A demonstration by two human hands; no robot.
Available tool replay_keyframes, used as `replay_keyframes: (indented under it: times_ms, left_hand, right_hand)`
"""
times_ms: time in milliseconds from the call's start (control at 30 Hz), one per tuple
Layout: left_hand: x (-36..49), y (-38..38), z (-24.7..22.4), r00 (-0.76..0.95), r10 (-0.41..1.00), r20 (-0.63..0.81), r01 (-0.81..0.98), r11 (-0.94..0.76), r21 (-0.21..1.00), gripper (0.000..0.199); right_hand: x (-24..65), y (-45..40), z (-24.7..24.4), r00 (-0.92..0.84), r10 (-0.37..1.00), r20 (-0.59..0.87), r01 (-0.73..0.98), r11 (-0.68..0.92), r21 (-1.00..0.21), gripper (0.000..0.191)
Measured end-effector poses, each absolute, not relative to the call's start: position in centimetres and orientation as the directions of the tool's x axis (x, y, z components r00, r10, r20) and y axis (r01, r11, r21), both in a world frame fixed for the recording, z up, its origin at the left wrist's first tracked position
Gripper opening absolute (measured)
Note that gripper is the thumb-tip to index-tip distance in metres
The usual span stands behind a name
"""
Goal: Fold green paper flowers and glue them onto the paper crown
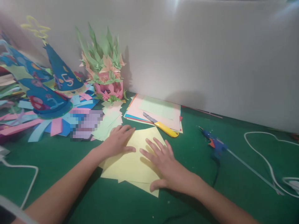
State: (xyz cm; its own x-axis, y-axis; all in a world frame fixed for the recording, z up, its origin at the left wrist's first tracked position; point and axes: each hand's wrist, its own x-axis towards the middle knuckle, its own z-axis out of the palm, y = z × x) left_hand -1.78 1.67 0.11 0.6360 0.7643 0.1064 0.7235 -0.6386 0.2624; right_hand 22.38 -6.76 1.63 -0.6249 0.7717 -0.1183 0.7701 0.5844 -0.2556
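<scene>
Several sheets of yellow paper point(130, 169) lie loosely overlapped on the green table in front of me. My left hand point(119, 141) rests on their left side, thumb pointing inward and fingers stretched toward the far edge. Over the right side is my right hand point(161, 158), its fingers spread and its thumb near the close edge. Neither hand grips anything. Just beyond the yellow paper, a yellow utility knife point(167, 129) with its blade out lies partly on a stack of coloured paper point(161, 107).
A blue hot glue gun point(216, 144) with a long glue stick lies right, near a white cable point(259, 133). Left are green paper pieces point(108, 123), a folded-paper pineapple point(108, 73), and decorated blue cone hats point(64, 73) amid paper strips. A pale wall point(210, 56) stands behind.
</scene>
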Motion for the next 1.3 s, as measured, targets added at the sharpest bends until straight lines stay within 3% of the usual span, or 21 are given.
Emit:
replay_keyframes:
  times_ms: [267,333,433,567,667,833,1000,1200,1300]
  left_hand:
    - [-1.6,1.1,1.1,0.691,0.722,0.03,0.679,-0.663,0.315,0.068]
    - [-1.5,1.1,1.1,0.683,0.729,0.031,0.687,-0.657,0.309,0.07]
    - [-1.6,1.2,0.8,0.673,0.738,0.04,0.694,-0.65,0.31,0.067]
    - [-1.9,1.5,0.6,0.665,0.745,0.05,0.688,-0.637,0.348,0.055]
    - [-2.3,1.7,0.8,0.651,0.758,0.044,0.692,-0.616,0.376,0.047]
    - [-2.9,1.8,0.8,0.64,0.768,0.03,0.677,-0.581,0.452,0.042]
    - [-2.8,1.5,0.8,0.734,0.679,0.037,0.558,-0.633,0.537,0.034]
    - [-1.8,0.6,1.1,0.743,0.668,0.033,0.565,-0.653,0.504,0.026]
    - [-1.5,0.7,1.0,0.74,0.671,0.057,0.569,-0.668,0.48,0.032]
  right_hand:
    - [23.9,-4.8,0.0,-0.491,0.869,0.065,0.846,0.493,-0.202,0.108]
    - [24.5,-4.5,0.6,-0.474,0.879,0.049,0.847,0.47,-0.248,0.112]
    - [25.3,-4.3,1.6,-0.489,0.868,-0.086,0.818,0.422,-0.391,0.115]
    - [25.7,-4.1,1.9,-0.417,0.901,-0.121,0.843,0.334,-0.421,0.091]
    - [25.5,-4.1,1.5,-0.435,0.896,-0.092,0.839,0.366,-0.403,0.075]
    - [24.7,-3.9,0.3,-0.396,0.918,-0.028,0.889,0.375,-0.262,0.072]
    - [23.6,-3.7,-1.5,-0.377,0.926,0.005,0.916,0.374,-0.145,0.064]
    - [23.2,-3.9,-1.3,-0.42,0.902,0.102,0.885,0.432,-0.175,0.059]
    - [23.1,-4.1,-1.0,-0.45,0.876,0.172,0.818,0.482,-0.314,0.06]
